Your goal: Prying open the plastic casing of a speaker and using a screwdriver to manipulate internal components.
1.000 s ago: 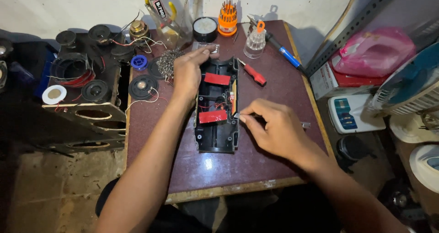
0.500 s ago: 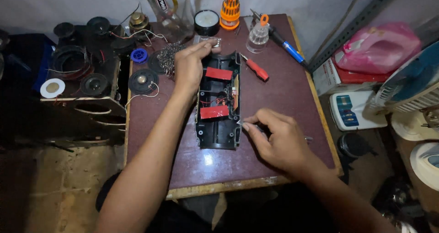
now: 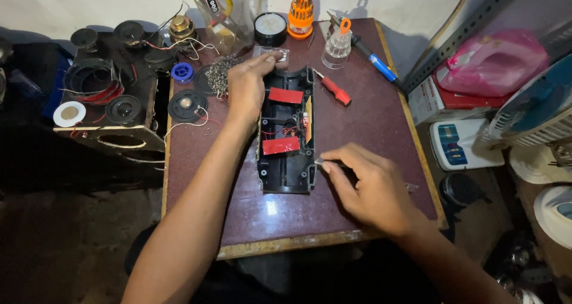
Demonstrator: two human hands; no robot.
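Observation:
An opened black plastic housing [image 3: 287, 174] lies lengthwise on the dark red table [image 3: 369, 119]. Inside it are two red patches and some thin wires. My left hand [image 3: 247, 88] grips the housing's far left corner, fingers curled over its far end. My right hand [image 3: 370, 191] rests on the table beside the housing's near right edge. Its fingers pinch a thin metal tool [image 3: 320, 160], whose silver tip touches the housing's rim.
A red-handled screwdriver [image 3: 335, 90], a blue-handled tool [image 3: 376, 64], a clear bottle [image 3: 338, 47], an orange bit set [image 3: 300, 11] and a round tin [image 3: 270, 28] sit at the far end. Left: a loose speaker [image 3: 186, 105], blue spool [image 3: 182, 73], speaker box [image 3: 113, 110]. Right: pink bag [image 3: 491, 62], fan [image 3: 536, 110].
My right hand has slid a little toward me along the housing's right edge, still pinching the tool. My left hand stays on the far corner. The view shifted slightly.

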